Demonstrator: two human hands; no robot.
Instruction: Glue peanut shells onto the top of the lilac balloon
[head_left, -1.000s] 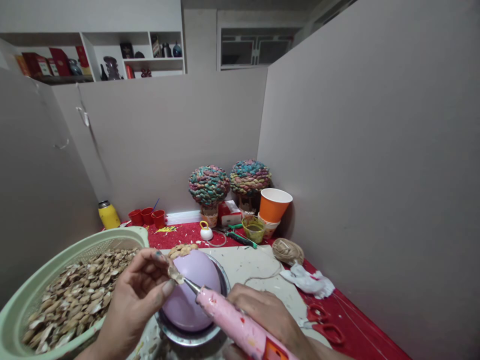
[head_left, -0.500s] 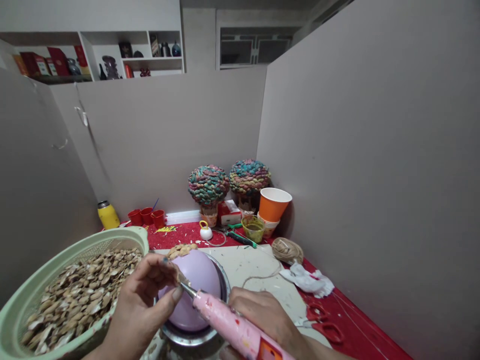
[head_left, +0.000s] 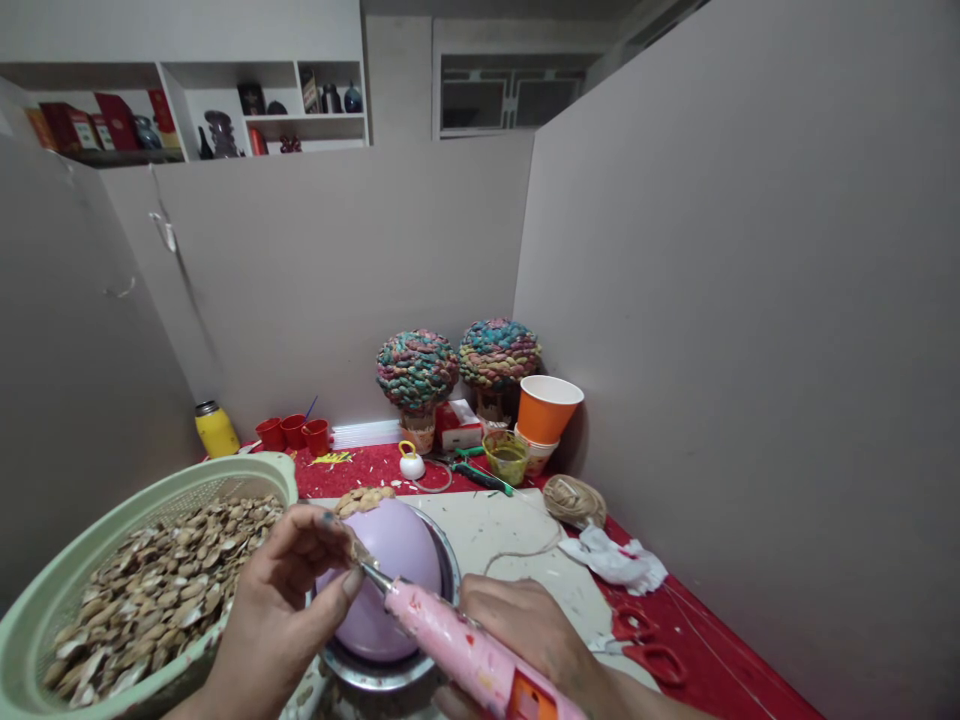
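Observation:
In my left hand a small tan peanut shell is pinched between thumb and fingers, partly hidden by them. My right hand is wrapped round a pink hot glue gun, whose metal nozzle meets the shell. Behind them a lilac balloon sits in a round metal bowl. A patch of peanut shells covers the balloon's far upper side. To the left of my left hand stands a pale green basket filled with half shells.
Two colourful shell-covered trees stand at the back beside an orange paper cup. Pliers, a twine roll, a crumpled white cloth and red-handled scissors lie to the right. Grey partitions enclose the table.
Very little differs. The glue gun's body and my right hand have shifted slightly, with the nozzle still at the peanut shell in my left hand.

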